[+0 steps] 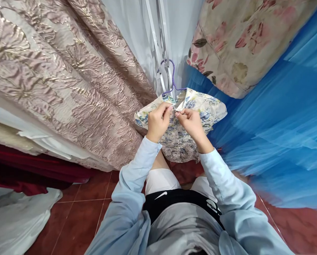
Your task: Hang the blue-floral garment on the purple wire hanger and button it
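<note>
A small floral garment (210, 108), cream with blue flowers, hangs on a purple wire hanger (172, 78) whose hook is over a white rail (158, 42). My left hand (157, 122) and my right hand (191, 122) meet at the garment's neck opening. Both pinch the fabric edges there, fingertips almost touching. Light blue sleeves cover both forearms.
Heavy beige and gold embossed curtains (57, 81) hang at the left, with white and dark red cloth (28, 166) below them. Blue sheer fabric (280, 134) fills the right side. A pink floral cloth (243, 39) hangs at the upper right. The floor is red tile (79, 216).
</note>
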The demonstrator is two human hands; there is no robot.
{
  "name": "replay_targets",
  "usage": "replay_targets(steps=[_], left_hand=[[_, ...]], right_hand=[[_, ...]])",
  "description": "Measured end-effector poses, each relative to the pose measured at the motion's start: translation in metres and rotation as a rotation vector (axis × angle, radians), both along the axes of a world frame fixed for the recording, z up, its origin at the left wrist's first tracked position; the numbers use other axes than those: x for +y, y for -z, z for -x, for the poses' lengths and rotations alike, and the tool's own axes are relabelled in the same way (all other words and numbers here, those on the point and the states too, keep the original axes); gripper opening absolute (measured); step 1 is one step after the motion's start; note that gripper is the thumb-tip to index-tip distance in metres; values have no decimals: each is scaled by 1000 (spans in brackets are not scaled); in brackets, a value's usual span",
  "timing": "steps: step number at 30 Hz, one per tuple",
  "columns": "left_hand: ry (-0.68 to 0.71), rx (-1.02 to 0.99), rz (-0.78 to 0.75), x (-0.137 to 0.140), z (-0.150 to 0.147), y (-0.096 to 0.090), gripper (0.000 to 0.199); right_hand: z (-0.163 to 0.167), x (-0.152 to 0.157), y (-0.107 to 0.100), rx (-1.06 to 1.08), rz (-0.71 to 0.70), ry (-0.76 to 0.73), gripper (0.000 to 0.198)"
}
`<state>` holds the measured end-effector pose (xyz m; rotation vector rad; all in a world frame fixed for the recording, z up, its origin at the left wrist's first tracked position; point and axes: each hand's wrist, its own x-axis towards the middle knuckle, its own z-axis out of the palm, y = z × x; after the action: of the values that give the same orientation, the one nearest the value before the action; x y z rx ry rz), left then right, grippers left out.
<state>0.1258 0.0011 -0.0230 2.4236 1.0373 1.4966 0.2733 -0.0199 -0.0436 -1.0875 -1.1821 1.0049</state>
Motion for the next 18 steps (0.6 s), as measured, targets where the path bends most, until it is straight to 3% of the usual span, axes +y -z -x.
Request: replay_targets(steps=[10,14,18], left_hand=[[5,-247,116,-2,-5,12,36],[-36,-475,68,-5,2,-14,42],[-39,-579,-85,12,35,-40,40]], right_hand=[[-1,-1,6,-110,90,-28,21],[6,-9,31,-211,165,-103,18],[13,-40,66,-118,229,-199,25]])
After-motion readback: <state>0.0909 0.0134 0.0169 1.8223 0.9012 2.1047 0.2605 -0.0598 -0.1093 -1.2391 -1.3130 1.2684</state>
